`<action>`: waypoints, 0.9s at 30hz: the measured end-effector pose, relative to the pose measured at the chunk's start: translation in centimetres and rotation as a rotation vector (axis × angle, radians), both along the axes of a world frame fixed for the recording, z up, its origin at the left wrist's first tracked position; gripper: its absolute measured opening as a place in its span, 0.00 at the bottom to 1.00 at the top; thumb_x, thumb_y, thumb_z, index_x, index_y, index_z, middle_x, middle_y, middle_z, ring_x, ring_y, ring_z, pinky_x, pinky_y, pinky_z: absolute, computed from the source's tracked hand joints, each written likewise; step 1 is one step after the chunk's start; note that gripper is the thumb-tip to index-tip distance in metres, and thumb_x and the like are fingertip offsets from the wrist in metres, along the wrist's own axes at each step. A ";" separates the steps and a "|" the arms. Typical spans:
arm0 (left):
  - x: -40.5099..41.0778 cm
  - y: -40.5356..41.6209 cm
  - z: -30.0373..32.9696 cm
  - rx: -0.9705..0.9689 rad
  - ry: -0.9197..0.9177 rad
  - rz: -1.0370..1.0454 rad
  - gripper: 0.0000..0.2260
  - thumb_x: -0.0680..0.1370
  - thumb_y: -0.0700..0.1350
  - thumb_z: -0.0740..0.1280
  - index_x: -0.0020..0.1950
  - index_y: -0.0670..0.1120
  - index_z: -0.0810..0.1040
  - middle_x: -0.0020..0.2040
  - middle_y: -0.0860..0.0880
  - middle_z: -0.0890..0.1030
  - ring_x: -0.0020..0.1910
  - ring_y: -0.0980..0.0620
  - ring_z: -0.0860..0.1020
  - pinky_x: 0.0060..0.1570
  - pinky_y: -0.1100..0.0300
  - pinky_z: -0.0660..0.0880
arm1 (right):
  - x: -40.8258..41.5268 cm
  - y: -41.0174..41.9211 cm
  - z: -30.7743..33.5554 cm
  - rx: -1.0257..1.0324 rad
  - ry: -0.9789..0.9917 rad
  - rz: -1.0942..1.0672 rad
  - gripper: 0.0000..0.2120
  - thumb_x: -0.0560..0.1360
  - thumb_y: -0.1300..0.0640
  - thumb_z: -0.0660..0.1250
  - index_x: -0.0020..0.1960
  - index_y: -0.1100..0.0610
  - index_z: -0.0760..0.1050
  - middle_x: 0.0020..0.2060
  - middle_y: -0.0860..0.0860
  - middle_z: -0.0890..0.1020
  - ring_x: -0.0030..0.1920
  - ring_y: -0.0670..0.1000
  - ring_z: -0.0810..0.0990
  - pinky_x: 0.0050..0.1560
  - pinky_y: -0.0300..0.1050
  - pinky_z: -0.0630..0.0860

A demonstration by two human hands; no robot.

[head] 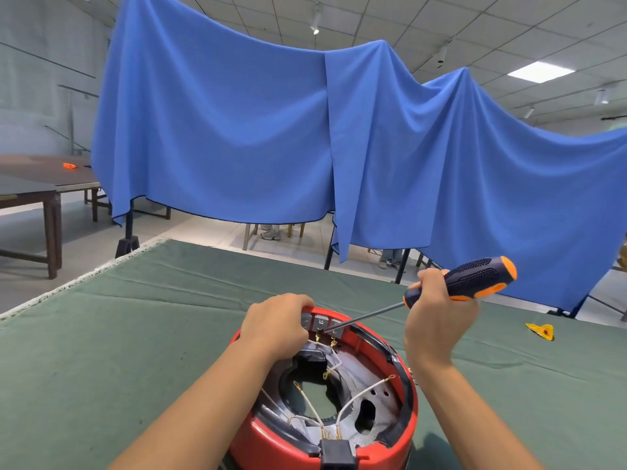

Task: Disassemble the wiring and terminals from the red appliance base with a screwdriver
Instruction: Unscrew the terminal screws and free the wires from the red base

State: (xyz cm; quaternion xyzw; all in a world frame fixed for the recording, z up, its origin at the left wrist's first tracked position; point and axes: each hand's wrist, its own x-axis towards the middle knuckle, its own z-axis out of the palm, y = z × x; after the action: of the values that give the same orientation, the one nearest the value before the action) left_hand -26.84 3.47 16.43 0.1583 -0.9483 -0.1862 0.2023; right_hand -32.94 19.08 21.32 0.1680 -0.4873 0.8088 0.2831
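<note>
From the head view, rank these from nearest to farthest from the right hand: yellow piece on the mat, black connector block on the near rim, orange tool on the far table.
1. Yellow piece: on the mat, to the outside of the right hand.
2. Black connector block: near rim of the red base.
3. Orange tool: far left table.

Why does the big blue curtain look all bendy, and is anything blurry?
Head view: the wide-angle lens bows the blue curtain and ceiling lines; the ceiling light panel glares white; the red base, screwdriver and both hands stay sharp, with soft shadows on the green cloth.
</note>
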 end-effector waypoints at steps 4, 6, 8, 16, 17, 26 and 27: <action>-0.1 0.0 0.0 0.003 -0.002 0.002 0.24 0.72 0.40 0.61 0.65 0.58 0.71 0.62 0.56 0.77 0.60 0.51 0.74 0.52 0.56 0.67 | 1.0 -0.1 -0.3 0.021 0.073 0.023 0.05 0.64 0.61 0.63 0.32 0.60 0.67 0.18 0.46 0.72 0.20 0.43 0.69 0.24 0.34 0.68; -0.1 0.0 0.0 0.000 -0.002 0.005 0.23 0.72 0.40 0.61 0.65 0.58 0.71 0.62 0.56 0.77 0.60 0.50 0.75 0.51 0.56 0.67 | 1.6 -0.3 -0.6 0.045 0.116 0.023 0.06 0.65 0.62 0.63 0.32 0.60 0.67 0.18 0.45 0.73 0.21 0.42 0.70 0.25 0.33 0.69; -0.1 0.0 0.0 0.001 -0.004 0.005 0.23 0.72 0.40 0.61 0.65 0.58 0.71 0.62 0.56 0.77 0.60 0.50 0.75 0.52 0.56 0.67 | 2.1 -0.3 -1.1 0.064 0.141 0.010 0.08 0.66 0.62 0.63 0.31 0.59 0.66 0.19 0.44 0.74 0.21 0.40 0.70 0.27 0.31 0.69; -0.2 0.1 0.1 0.004 -0.001 0.014 0.22 0.73 0.40 0.61 0.65 0.57 0.72 0.60 0.55 0.78 0.59 0.50 0.75 0.50 0.56 0.66 | 1.4 1.1 -2.0 -0.040 0.011 -0.124 0.08 0.67 0.57 0.63 0.34 0.62 0.71 0.19 0.43 0.75 0.23 0.40 0.72 0.29 0.29 0.69; -0.1 0.1 0.1 0.003 -0.001 0.014 0.22 0.73 0.41 0.61 0.65 0.57 0.72 0.60 0.55 0.78 0.59 0.50 0.75 0.50 0.56 0.66 | 1.3 1.2 -2.0 -0.052 -0.008 -0.131 0.09 0.66 0.57 0.63 0.35 0.63 0.71 0.19 0.43 0.75 0.22 0.40 0.72 0.28 0.29 0.69; 0.1 0.1 0.1 0.004 0.001 0.014 0.22 0.72 0.41 0.62 0.64 0.58 0.72 0.59 0.55 0.79 0.58 0.50 0.75 0.47 0.57 0.64 | 1.1 1.3 -2.3 -0.061 -0.051 -0.138 0.08 0.66 0.57 0.64 0.32 0.58 0.68 0.19 0.43 0.76 0.22 0.40 0.73 0.27 0.30 0.70; 0.1 0.1 0.1 0.001 0.001 0.014 0.22 0.72 0.41 0.61 0.64 0.58 0.73 0.59 0.55 0.79 0.58 0.50 0.75 0.47 0.57 0.64 | 1.1 1.3 -2.3 -0.056 -0.047 -0.133 0.07 0.66 0.57 0.64 0.32 0.58 0.68 0.20 0.43 0.76 0.22 0.40 0.73 0.27 0.30 0.70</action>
State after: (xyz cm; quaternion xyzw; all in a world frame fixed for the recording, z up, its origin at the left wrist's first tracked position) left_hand -26.77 3.61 16.58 0.1647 -0.9470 -0.1855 0.2041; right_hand -31.87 20.39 19.01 0.1083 -0.4811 0.8052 0.3294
